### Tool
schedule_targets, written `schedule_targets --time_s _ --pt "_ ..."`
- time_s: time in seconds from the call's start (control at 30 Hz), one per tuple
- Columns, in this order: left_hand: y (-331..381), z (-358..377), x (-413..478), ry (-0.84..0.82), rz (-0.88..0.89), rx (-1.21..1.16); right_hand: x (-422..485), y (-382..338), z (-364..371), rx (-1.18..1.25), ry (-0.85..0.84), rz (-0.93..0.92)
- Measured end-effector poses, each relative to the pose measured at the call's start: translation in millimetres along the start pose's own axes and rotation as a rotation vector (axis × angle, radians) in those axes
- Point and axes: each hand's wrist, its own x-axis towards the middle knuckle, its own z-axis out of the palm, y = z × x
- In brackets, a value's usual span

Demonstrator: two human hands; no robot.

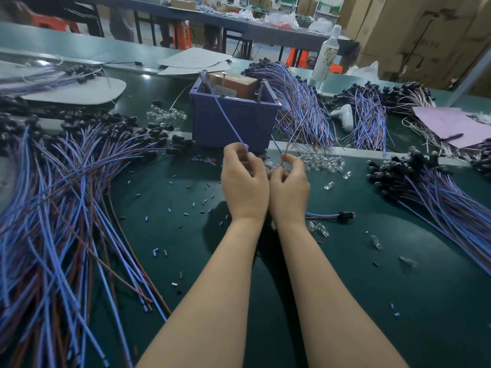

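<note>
Item: blue wire (225, 112), stretched from the far corner of the purple box (233, 126) down to your left hand (244, 181), above the table (345, 288).
Left grip: fingers pinched on that wire.
Right hand (289, 187): grip pinched on thin wire ends (287, 150), just beside the left.
Handling, as judged: hold the line taut, bring the ends together squarely, allow no slack.
Clear caps (324, 162) lie near.
</note>
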Motion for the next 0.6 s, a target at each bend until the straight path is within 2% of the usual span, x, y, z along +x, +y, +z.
schedule_targets --time_s 0.3,0.6 --pt "-7 -1 5 -0.064 -0.104 0.019 -4 -2 1 -0.104 -0.129 -0.017" --pt "-11 0 9 -0.113 -0.142 0.064 -6 -3 0 -0.111 -0.146 -0.014"
